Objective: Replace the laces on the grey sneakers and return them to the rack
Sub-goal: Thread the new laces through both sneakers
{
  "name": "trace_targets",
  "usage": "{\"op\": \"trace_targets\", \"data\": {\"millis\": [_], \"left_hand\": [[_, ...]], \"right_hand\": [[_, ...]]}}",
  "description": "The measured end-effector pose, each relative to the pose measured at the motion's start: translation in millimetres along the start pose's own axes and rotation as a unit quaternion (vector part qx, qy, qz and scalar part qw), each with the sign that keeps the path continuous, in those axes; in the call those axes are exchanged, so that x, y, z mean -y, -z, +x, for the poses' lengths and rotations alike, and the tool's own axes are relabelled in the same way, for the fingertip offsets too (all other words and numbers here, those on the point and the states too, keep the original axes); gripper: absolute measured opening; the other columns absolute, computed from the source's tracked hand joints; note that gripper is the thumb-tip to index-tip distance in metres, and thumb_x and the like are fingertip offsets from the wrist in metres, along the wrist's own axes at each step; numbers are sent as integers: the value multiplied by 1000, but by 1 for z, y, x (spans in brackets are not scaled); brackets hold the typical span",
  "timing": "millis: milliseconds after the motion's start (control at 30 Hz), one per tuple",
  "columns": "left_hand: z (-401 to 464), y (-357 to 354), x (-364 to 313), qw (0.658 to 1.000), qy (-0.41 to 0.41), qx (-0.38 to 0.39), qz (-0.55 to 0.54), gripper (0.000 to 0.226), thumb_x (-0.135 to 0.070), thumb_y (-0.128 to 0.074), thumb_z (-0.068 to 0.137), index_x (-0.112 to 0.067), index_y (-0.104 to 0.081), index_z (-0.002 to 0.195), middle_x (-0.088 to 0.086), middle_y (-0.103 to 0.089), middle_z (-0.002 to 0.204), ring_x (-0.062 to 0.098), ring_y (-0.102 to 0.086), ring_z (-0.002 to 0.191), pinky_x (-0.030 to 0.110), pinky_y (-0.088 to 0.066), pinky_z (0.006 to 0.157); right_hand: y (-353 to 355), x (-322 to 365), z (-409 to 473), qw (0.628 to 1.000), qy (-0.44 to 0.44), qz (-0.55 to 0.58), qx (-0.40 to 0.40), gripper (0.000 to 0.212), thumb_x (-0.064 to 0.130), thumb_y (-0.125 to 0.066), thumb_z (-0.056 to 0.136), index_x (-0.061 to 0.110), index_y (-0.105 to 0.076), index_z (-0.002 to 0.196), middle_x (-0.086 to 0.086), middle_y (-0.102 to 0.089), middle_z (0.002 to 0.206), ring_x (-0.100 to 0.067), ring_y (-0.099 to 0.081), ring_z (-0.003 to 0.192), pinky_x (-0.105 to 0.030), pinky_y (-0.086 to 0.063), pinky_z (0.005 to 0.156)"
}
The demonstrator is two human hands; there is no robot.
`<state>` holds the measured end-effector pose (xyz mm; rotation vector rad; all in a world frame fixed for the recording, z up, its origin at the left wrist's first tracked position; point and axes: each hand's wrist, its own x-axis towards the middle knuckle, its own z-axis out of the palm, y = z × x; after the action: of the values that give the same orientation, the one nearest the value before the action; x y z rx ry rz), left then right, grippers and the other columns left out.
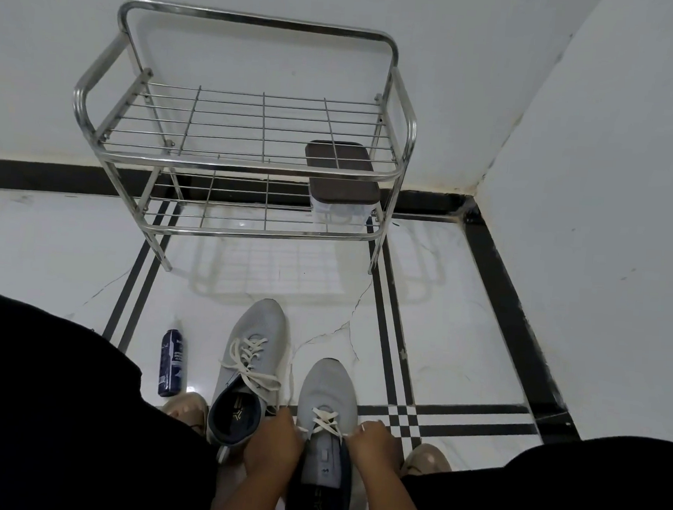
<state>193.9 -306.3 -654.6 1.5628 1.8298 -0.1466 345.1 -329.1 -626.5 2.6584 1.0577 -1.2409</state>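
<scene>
lace between both hands' grip, sneaker

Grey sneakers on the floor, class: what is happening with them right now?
A seated person is lacing the right sneaker: the left hand and right hand each pinch an end of its white lace. The left sneaker lies beside it, laced but untied. The metal rack ahead holds only a lidded box on its lower shelf. A blue bottle lies on the floor.
</scene>
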Motion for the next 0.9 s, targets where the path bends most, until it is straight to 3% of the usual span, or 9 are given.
{"op": "trace_targets", "data": {"millis": [100, 200, 300, 433, 567, 667, 733, 800, 900], "left_hand": [[-2, 1, -1, 1000, -9, -20, 6, 23, -28, -41, 93, -17, -50, 112, 7, -63, 116, 29, -60, 108, 35, -48, 82], [0, 2, -4, 995, -78, -19, 53, 20, -32, -43, 94, -22, -51, 110, 4, -65, 111, 26, -61, 105, 35, -48, 81], [2, 1, -4, 989, -110, -17, 97, 20, -33, -43, 94, -21, -55, 106, 4, -66, 108, 25, -62, 102, 34, -49, 79], [7, -6, 4, 987, -110, -27, 118, 23, -27, -40, 94, -17, -55, 110, 5, -67, 107, 23, -64, 99, 36, -54, 79], [5, -6, 2, 983, -125, -30, 129, 18, -23, -37, 96, -16, -49, 108, 5, -66, 107, 24, -65, 98, 36, -54, 79], [0, -8, -6, 992, -93, -32, 74, 23, -34, -35, 98, -16, -40, 112, 7, -66, 108, 27, -64, 101, 37, -51, 80], [-6, -9, -12, 997, -58, -17, 37, 38, -44, -39, 96, -16, -37, 120, 7, -64, 115, 27, -61, 109, 36, -48, 85], [-10, -14, -14, 998, -47, -1, 47, 41, -44, -41, 95, -15, -41, 123, 8, -61, 122, 27, -58, 115, 34, -46, 90], [-10, -18, -10, 998, -35, 6, 58, 25, -27, -39, 97, -14, -52, 114, 7, -62, 120, 25, -59, 114, 32, -46, 89]], "right_hand": [[1, 0, -1, 1000, 12, 14, 8, 28, 31, -44, 96, 17, -66, 102, -2, -63, 111, -24, -59, 105, -22, -36, 69], [-4, -1, 4, 998, 51, 21, 21, 21, 25, -49, 93, 25, -55, 73, 0, -59, 91, -19, -56, 89, -23, -48, 70], [-9, 0, 4, 998, 65, 4, 12, 20, 23, -48, 90, 21, -68, 91, -3, -66, 105, -22, -61, 101, -28, -51, 86], [-10, 3, -2, 999, 38, 6, -23, 26, 21, -43, 93, 17, -65, 107, -5, -62, 115, -25, -60, 107, -27, -46, 78], [-15, 5, 3, 999, 12, 31, -14, 27, 22, -43, 94, 15, -58, 115, -7, -59, 120, -26, -58, 108, -30, -48, 83], [-6, 9, 5, 987, -34, 146, -53, 41, 28, -49, 93, 11, -35, 128, -12, -58, 125, -31, -58, 110, -34, -47, 84], [12, 23, 11, 959, -61, 256, -102, 49, 25, -49, 95, 3, -30, 134, -20, -51, 131, -38, -55, 114, -39, -46, 85], [33, 37, 18, 945, -57, 292, -134, 44, 11, -43, 93, -4, -37, 134, -23, -49, 133, -40, -54, 114, -40, -48, 87], [51, 48, 16, 965, 20, 228, -130, 42, 3, -37, 94, 4, -50, 133, -15, -54, 132, -32, -56, 113, -27, -43, 79]]}}
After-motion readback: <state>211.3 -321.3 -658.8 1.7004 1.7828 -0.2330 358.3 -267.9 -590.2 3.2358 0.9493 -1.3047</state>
